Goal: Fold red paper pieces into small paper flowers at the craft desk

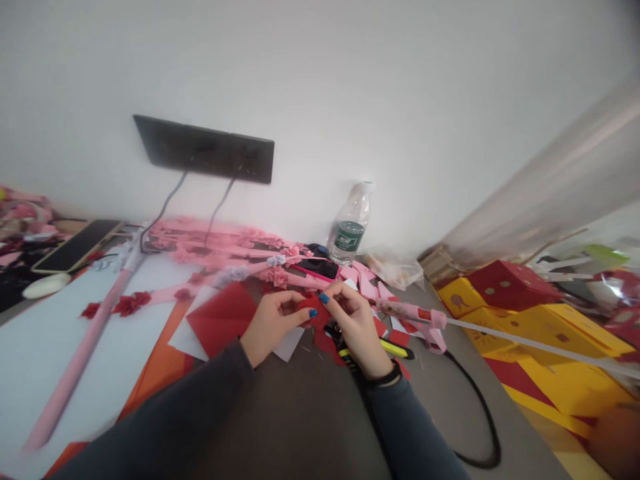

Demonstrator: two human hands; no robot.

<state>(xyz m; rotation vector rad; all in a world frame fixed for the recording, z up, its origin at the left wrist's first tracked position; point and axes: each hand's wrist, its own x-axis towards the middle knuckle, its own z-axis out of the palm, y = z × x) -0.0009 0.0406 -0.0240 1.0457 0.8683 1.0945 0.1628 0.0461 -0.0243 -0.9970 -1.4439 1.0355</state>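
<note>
Between my two hands is a small piece of red paper [316, 316], pinched at its edges. My left hand [275, 323] holds it from the left with thumb and fingers closed. My right hand [356, 323] grips its right side, thumb on top. Below my right hand lies a yellow and black cutter [397, 349], partly hidden. A pink glue gun [413, 317] rests just right of that hand, a white stick poking from its back end. Red paper sheets [220, 320] lie left of my left hand.
Pink paper-flower branches [240, 247] run along the wall. A water bottle [351, 227] stands behind my hands, near a pink-edged phone [319, 268]. Yellow and red boxes [530, 320] sit at the right. The black cable [483, 407] curves over the table; another phone [77, 247] lies far left.
</note>
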